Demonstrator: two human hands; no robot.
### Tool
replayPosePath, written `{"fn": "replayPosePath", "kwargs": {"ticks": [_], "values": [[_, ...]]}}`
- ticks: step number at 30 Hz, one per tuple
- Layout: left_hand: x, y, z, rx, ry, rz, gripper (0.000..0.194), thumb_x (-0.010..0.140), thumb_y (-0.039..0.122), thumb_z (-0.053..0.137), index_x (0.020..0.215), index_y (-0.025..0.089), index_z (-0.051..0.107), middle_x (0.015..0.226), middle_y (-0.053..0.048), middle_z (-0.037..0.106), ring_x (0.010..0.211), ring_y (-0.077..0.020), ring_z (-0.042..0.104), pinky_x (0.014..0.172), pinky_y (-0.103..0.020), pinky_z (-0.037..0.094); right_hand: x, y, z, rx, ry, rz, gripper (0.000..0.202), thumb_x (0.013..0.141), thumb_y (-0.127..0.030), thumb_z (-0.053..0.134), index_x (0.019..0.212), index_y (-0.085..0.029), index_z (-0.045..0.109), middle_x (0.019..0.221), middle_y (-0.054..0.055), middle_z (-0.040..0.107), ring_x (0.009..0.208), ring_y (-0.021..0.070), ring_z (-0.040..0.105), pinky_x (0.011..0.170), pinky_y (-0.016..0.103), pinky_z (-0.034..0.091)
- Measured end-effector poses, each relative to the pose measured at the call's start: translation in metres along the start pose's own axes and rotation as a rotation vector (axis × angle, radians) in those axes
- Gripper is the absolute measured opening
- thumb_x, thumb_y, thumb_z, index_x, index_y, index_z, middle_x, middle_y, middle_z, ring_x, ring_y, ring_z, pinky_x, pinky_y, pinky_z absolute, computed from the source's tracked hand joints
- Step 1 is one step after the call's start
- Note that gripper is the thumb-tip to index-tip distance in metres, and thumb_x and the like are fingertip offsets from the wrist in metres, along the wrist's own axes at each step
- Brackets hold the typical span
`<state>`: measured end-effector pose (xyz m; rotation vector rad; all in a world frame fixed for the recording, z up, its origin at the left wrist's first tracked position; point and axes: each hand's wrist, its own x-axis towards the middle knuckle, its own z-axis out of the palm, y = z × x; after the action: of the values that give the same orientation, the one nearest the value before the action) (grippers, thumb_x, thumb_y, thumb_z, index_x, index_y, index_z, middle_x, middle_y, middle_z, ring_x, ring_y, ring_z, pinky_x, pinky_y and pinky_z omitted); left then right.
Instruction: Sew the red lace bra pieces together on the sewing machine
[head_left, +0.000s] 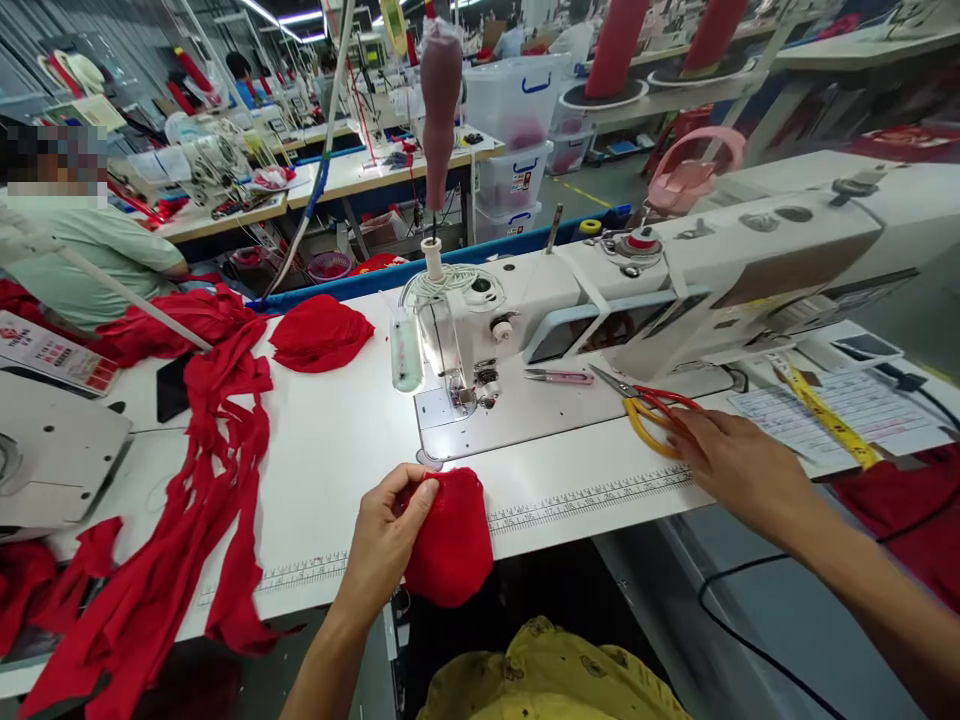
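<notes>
The red cloth sits just right of the left hand, pinched between thumb and fingers, overlapping the front edge of the table. The right hand bends over the scissors, fingertips hidden, so its grip cannot be told; the red cloth looks plain and rounded, its top partly covered

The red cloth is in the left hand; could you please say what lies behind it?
The white table and its ruler show beside the red cloth; the stretch directly behind it, and part of the left hand, are covered.
</notes>
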<state>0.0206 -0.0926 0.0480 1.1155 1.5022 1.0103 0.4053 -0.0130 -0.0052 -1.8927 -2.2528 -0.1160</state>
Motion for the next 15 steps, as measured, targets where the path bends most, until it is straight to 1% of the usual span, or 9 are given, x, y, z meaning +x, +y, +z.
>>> {"fn": "replayPosePath", "kwargs": {"ticks": [2,4,7,9,11,12,15], "values": [[0.001,0.002,0.003,0.008,-0.039,0.011,0.032,0.086,0.051,0.063,0.085,0.019,0.067,0.077,-0.001,0.062,0.068,-0.0128,0.052,0.059,-0.021,0.040,0.003,0.003,-0.004,-0.014,-0.055,0.007,0.046,0.097,-0.037,0.028,0.122,-0.018,0.062,0.101,0.020,0.068,0.089,0.0395,0.065,0.062,0.047,0.051],[0.000,0.004,0.004,0.024,-0.068,0.023,0.031,0.088,0.050,0.062,0.087,0.019,0.067,0.079,-0.002,0.063,0.070,-0.0136,0.053,0.060,-0.022,0.041,0.010,0.003,-0.010,-0.045,-0.093,0.005,0.045,0.096,-0.036,0.031,0.123,-0.018,0.062,0.096,0.019,0.069,0.087,0.0393,0.065,0.059,0.045,0.049],[-0.004,0.007,0.003,0.062,-0.087,0.042,0.029,0.090,0.048,0.060,0.087,0.020,0.066,0.080,-0.002,0.062,0.071,-0.0139,0.053,0.061,-0.023,0.041,0.024,0.001,-0.018,-0.064,-0.163,-0.025,0.036,0.087,-0.027,0.044,0.114,-0.015,0.064,0.098,0.019,0.069,0.095,0.0385,0.064,0.063,0.041,0.048],[-0.007,0.009,0.001,0.087,-0.099,0.050,0.029,0.091,0.047,0.058,0.086,0.020,0.065,0.080,-0.001,0.061,0.072,-0.0140,0.053,0.062,-0.023,0.041,0.029,-0.003,-0.023,-0.045,-0.198,-0.016,0.028,0.085,-0.025,0.049,0.106,-0.015,0.065,0.102,0.018,0.069,0.100,0.0371,0.063,0.065,0.039,0.047],[-0.010,0.012,0.000,0.107,-0.120,0.062,0.029,0.091,0.047,0.057,0.084,0.020,0.064,0.081,-0.002,0.061,0.073,-0.0140,0.053,0.062,-0.023,0.041,0.029,-0.014,-0.027,0.017,-0.207,-0.040,0.021,0.086,-0.025,0.049,0.098,-0.017,0.063,0.101,0.017,0.068,0.097,0.0336,0.064,0.066,0.037,0.046],[-0.010,0.013,0.000,0.115,-0.131,0.068,0.029,0.091,0.046,0.057,0.084,0.020,0.064,0.082,-0.002,0.061,0.073,-0.0140,0.053,0.062,-0.023,0.041,0.028,-0.022,-0.030,0.078,-0.208,-0.085,0.018,0.086,-0.024,0.048,0.096,-0.019,0.062,0.098,0.015,0.068,0.092,0.0306,0.064,0.066,0.036,0.046],[-0.012,0.017,0.002,0.128,-0.153,0.078,0.028,0.091,0.046,0.057,0.083,0.019,0.065,0.081,-0.002,0.062,0.071,-0.0137,0.052,0.061,-0.023,0.040,0.020,-0.058,-0.041,0.346,-0.260,-0.319,0.016,0.087,-0.022,0.047,0.097,-0.022,0.059,0.092,0.007,0.067,0.076,0.0203,0.062,0.066,0.031,0.046]]}}
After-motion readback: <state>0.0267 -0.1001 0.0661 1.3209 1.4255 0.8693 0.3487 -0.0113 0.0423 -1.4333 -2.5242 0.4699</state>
